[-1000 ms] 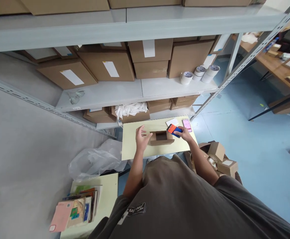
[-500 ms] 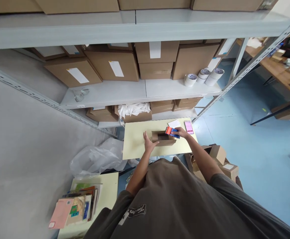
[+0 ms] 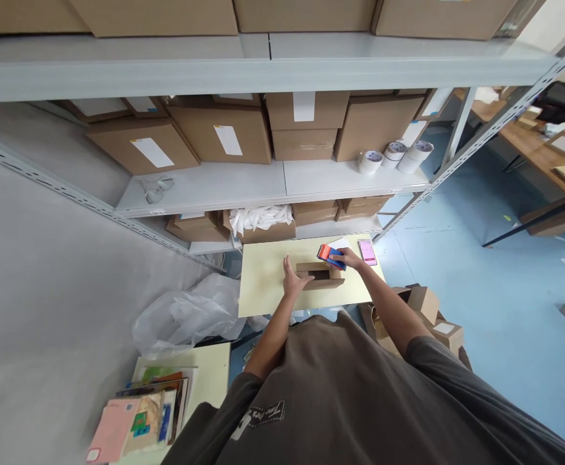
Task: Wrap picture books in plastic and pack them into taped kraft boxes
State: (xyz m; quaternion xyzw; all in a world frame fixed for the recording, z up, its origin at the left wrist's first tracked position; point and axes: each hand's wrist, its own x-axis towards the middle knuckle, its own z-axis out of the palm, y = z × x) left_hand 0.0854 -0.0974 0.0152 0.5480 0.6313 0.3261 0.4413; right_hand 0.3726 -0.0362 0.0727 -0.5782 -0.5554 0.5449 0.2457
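An open brown cardboard box (image 3: 325, 284) lies on the pale yellow table, its long flaps folded out. At its left end my left hand (image 3: 293, 279) rests with fingers stretched out and spread, the thumb reaching over the box's edge. My right hand (image 3: 347, 258) grips a small blue and red-orange box (image 3: 328, 253), tilted just above the right part of the cardboard box. Whether the two boxes touch I cannot tell. A phone (image 3: 367, 252) with a pink screen lies right of my right hand, and a white paper (image 3: 339, 243) lies behind it.
Beyond the yellow table (image 3: 263, 278) stands a grey shelf (image 3: 243, 184) with cartons and several white tape rolls (image 3: 370, 162). A clear plastic bag (image 3: 190, 310) is on the left, above stacked books (image 3: 137, 420). Cardboard boxes (image 3: 425, 303) fill a container at lower right.
The small blue and red-orange box in my right hand has shifted slightly left and tilted more. My left hand stays at the cardboard box's left end. The camera view has shifted slightly.
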